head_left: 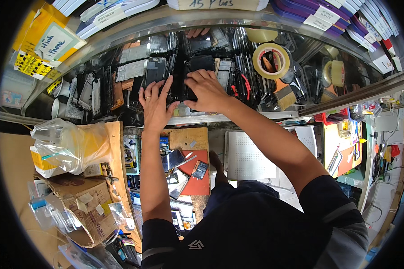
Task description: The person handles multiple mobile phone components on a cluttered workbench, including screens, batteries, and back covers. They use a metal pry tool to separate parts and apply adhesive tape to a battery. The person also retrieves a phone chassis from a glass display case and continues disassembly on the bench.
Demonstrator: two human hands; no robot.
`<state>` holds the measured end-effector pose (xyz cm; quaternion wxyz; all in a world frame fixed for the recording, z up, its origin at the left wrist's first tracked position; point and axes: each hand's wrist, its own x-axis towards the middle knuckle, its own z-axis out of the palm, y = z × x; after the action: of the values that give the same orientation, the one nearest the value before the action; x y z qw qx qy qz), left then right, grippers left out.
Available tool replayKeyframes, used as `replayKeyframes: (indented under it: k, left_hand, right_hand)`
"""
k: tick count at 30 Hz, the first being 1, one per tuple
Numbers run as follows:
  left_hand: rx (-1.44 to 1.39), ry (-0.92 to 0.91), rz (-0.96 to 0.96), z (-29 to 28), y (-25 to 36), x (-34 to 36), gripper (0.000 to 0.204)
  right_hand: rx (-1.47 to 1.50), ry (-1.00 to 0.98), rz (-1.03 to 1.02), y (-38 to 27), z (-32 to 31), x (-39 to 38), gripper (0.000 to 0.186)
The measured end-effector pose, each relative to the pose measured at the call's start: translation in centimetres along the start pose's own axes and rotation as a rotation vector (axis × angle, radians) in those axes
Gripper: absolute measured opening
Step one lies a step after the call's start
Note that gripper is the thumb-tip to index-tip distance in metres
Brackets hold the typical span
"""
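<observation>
Both of my hands reach into a glass-fronted case [238, 115] packed with phone parts. My left hand [156, 102] rests with its fingers apart over the edge of a dark phone frame [155, 71], a ring on one finger. Just to its right, my right hand [208, 92] curls over the edge of a row of black phone parts [199, 62]; what lies under its fingers is hidden. A dark gap [178, 76] shows between the two hands. Left of them lie a grey metal phone plate [131, 71] and several upright phone frames [94, 92].
A clear tape roll [270, 61] and a brush [284, 97] lie at the case's right. Boxes [217, 4] line the shelf above. Below are a wooden bench with a red mat [195, 184], a bagged yellow container [78, 145], a cardboard box [92, 213] and a white perforated seat [251, 154].
</observation>
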<state>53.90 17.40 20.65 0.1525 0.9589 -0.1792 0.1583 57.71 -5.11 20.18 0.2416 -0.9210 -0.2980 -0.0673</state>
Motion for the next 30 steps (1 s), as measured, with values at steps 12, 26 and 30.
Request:
replayKeyframes:
  k: [12, 26, 30]
  left_hand:
    - [0.057, 0.183, 0.010, 0.6, -1.1, -0.7, 0.054]
    - [0.023, 0.288, 0.057, 2.2, -3.6, -1.4, 0.050]
    - [-0.011, 0.296, 0.048, 2.5, -3.8, -1.5, 0.050]
  right_hand:
    - [0.146, 0.089, -0.186, -1.1, 0.5, 2.3, 0.053]
    - [-0.097, 0.103, -0.209, 0.0, 0.0, -0.5, 0.027]
    - [-0.253, 0.112, -0.167, -0.9, -0.1, -0.4, 0.028]
